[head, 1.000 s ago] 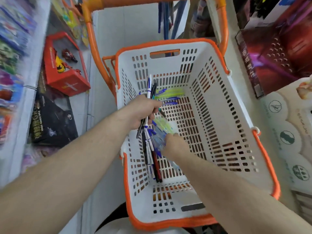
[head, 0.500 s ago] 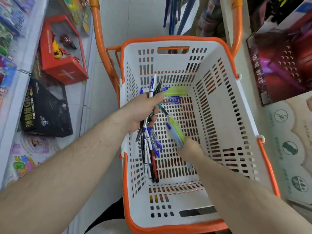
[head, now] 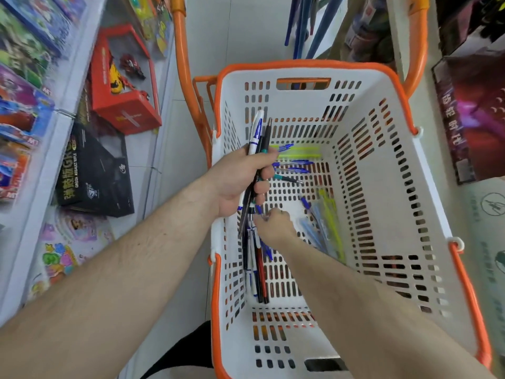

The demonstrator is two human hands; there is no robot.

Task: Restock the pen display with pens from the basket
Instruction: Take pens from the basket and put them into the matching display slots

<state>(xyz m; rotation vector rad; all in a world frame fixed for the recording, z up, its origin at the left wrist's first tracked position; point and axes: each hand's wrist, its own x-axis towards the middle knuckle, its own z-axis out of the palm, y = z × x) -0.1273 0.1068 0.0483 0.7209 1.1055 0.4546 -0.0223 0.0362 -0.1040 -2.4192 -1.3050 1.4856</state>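
A white basket (head: 388, 170) with an orange rim holds loose pens. My left hand (head: 237, 181) grips a bundle of pens (head: 259, 135), white-and-blue and black, upright over the basket's left side. Just below it, my right hand (head: 274, 227) reaches to a row of pens (head: 258, 272) lying along the left wall, its curled fingertips pinching a blue-capped one. Yellow and light-blue pens (head: 326, 225) lie on the floor to the right of that hand. More blue and yellow pens (head: 296, 157) lie at the far end.
The basket sits in an orange cart frame (head: 181, 53). A shelf on the left carries toy boxes, among them a red one (head: 128, 110) and a black one (head: 95, 170). Dark printed boxes (head: 470, 113) stand close on the right. Pale floor runs ahead.
My right hand has moved left from the yellow and light-blue pens, which now lie on the basket floor, to the row by the left wall. My left hand keeps its bundle.
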